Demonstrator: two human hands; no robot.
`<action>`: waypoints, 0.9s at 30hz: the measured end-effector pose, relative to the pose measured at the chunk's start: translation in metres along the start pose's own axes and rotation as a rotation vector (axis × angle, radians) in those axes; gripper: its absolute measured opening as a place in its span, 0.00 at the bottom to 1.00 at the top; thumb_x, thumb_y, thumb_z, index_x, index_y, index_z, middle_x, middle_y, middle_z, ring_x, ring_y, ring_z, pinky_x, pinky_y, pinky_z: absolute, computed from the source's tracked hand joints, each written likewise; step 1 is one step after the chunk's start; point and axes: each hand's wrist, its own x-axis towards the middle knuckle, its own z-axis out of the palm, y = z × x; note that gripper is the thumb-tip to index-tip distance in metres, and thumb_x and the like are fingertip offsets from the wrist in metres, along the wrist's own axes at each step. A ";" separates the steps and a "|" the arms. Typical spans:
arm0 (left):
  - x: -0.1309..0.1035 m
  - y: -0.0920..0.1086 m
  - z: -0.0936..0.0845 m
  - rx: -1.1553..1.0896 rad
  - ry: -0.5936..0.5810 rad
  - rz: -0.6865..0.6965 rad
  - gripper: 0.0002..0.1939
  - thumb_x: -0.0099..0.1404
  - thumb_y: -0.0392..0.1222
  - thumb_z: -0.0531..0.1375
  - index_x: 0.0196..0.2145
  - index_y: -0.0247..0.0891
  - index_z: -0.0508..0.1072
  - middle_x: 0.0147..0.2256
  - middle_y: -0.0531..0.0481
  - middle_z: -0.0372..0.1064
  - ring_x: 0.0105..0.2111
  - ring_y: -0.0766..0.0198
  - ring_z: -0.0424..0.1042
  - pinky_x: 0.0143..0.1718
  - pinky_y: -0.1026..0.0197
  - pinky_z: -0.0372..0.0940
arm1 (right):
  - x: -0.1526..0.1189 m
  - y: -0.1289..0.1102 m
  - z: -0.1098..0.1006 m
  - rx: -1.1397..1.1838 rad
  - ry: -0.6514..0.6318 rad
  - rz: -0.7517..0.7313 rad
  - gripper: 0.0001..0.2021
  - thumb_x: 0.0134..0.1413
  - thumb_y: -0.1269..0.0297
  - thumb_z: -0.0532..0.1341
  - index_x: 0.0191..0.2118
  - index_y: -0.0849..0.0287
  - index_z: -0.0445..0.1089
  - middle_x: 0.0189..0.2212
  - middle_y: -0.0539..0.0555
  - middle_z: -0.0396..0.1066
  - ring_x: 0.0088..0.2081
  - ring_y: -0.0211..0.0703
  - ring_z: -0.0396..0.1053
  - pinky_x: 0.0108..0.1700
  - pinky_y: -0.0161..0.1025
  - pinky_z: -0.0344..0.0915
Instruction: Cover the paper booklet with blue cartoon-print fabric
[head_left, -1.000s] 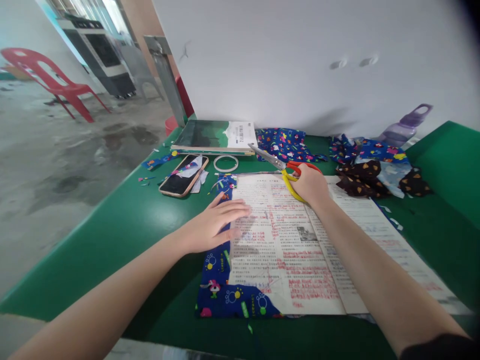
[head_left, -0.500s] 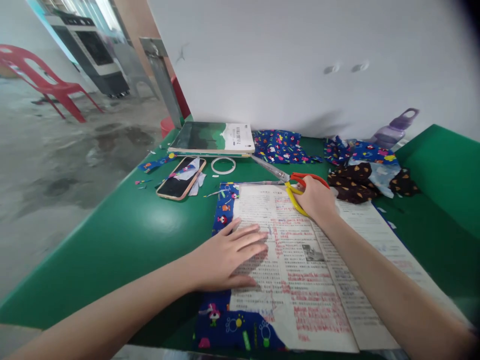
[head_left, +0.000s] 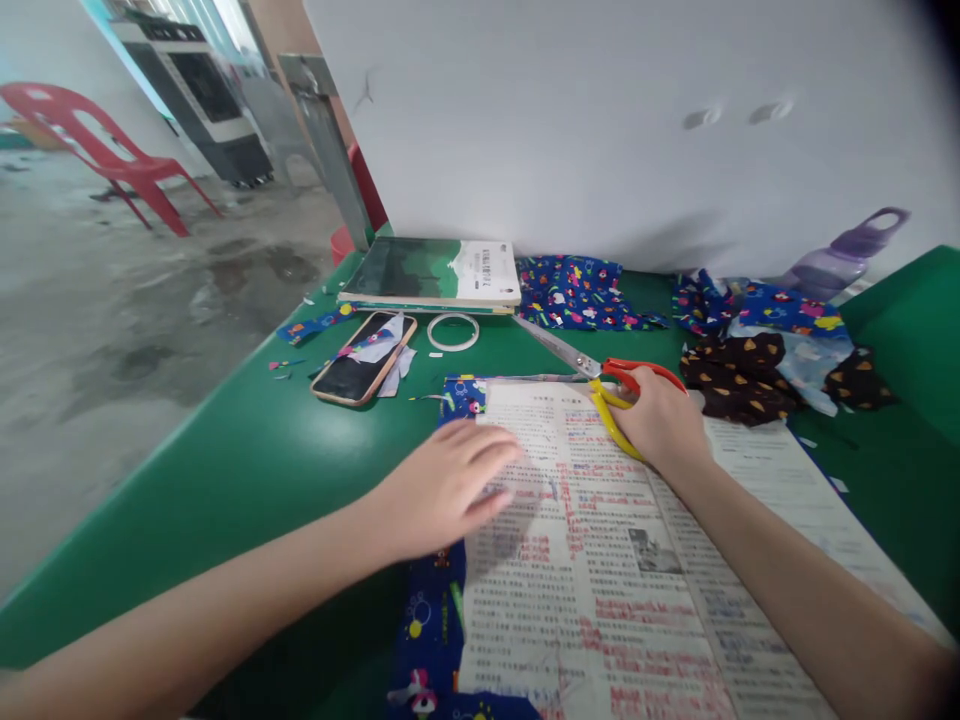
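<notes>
- Scissors (head_left: 591, 368): by top edge of open book (head_left: 540, 620), blades pointing away & left, look closed, tip nr book stack (head_left: 431, 272). Can't tell if resting on table (head_left: 247, 500) or lifted a bit.
- R hand (head_left: 666, 425): grasping handles, orange + yellow; exact finger placement in loops unclear.
- L hand (head_left: 446, 490): gripping nothing, fingers loosely bent over L part of page; contact w/ paper unclear.
- Handling (est.): scissors prob. light-to-mid wt, stiff; metal blades likely slick, handles look like plastic. Best hold = loops; fingers off edges/tip.
- Blue cloth (head_left: 433, 610) sticks out past open book's L side: prob. light, soft, floppy. Take nr the edge, flat fingers.
- Open book: pages thin, likely crease/tear if pinched singly; lift as whole block, nr fold or outer edge.
</notes>
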 end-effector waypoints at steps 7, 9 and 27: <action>0.033 -0.052 0.004 0.154 0.197 -0.253 0.17 0.67 0.41 0.53 0.52 0.35 0.62 0.50 0.42 0.66 0.52 0.54 0.64 0.53 0.49 0.60 | -0.001 0.000 0.000 0.077 0.005 -0.056 0.14 0.47 0.50 0.59 0.35 0.55 0.64 0.33 0.54 0.73 0.36 0.52 0.70 0.30 0.42 0.59; 0.039 -0.057 0.009 0.165 0.188 -0.250 0.19 0.67 0.42 0.53 0.54 0.35 0.61 0.52 0.41 0.64 0.53 0.54 0.63 0.55 0.49 0.59 | -0.001 0.001 0.001 0.107 0.006 -0.077 0.14 0.46 0.50 0.59 0.34 0.55 0.64 0.32 0.53 0.73 0.34 0.51 0.71 0.30 0.41 0.59; 0.041 -0.071 0.021 0.122 0.278 -0.143 0.10 0.65 0.36 0.55 0.44 0.40 0.68 0.44 0.50 0.71 0.47 0.59 0.67 0.53 0.49 0.58 | 0.000 0.006 0.005 0.175 0.094 -0.097 0.12 0.42 0.55 0.63 0.33 0.54 0.66 0.32 0.53 0.74 0.32 0.48 0.71 0.28 0.39 0.60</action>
